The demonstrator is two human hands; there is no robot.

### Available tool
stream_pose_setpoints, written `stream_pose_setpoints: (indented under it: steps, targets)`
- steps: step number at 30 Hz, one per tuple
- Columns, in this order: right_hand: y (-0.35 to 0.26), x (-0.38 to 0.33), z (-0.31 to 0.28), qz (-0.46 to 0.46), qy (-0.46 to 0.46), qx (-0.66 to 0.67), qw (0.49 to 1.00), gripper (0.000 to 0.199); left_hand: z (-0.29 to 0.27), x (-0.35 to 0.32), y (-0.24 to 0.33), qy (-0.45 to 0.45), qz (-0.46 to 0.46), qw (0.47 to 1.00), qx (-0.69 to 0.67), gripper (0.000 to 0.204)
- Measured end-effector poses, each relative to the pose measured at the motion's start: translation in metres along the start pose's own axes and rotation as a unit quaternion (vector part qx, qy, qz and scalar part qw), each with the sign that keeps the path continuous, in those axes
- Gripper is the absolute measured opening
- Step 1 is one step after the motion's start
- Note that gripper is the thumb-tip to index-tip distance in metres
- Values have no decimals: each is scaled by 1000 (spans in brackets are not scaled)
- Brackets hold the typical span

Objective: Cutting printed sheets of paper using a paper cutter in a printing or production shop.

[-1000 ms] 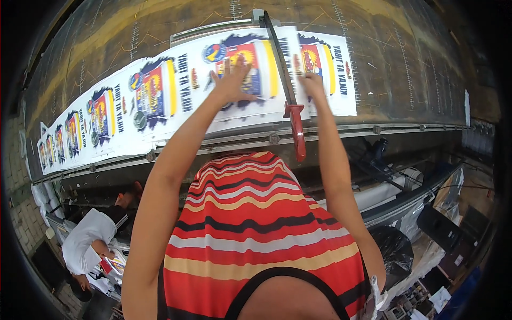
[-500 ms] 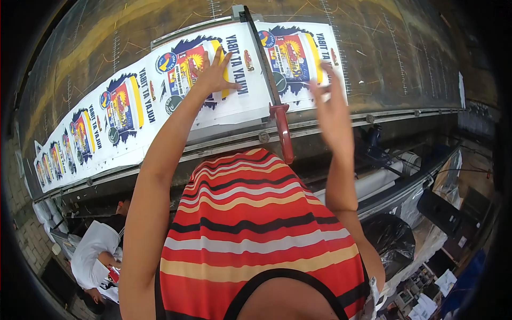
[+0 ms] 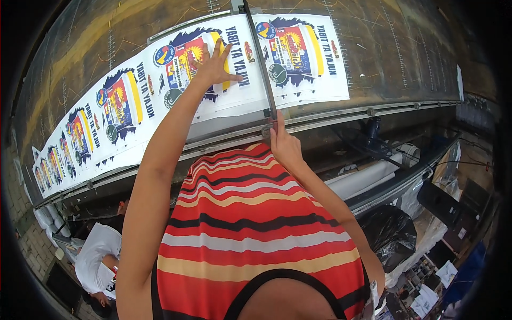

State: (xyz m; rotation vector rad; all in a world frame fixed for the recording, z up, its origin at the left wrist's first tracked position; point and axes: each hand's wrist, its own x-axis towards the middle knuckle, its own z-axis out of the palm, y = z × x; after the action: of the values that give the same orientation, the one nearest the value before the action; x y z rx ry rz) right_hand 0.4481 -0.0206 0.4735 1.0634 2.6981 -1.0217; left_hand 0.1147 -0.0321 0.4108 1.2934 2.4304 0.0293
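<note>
A dark, scored cutting table (image 3: 405, 48) fills the top of the view, with a long printed banner strip (image 3: 133, 106) running across it from eight o'clock to one o'clock. The left hand (image 3: 216, 66) lies on the strip at twelve o'clock, fingers spread flat. Just right, the right hand (image 3: 282, 144) is closed around the near end of the cutter bar (image 3: 260, 58) crossing the strip. At four o'clock, below the table, a black bin bag (image 3: 392, 234) bulges; its contents are hidden.
</note>
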Motion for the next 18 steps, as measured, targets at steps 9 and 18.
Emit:
stream_pose_setpoints:
  steps: [9,18]
  targets:
    - [-12,1,-2,24,6,-12,1000,66,6,7,-9,-19,5,1000,-20,130]
    - [-33,96,-115,-59,142,325,933,32,8,12,0,-24,8,999,-36,134]
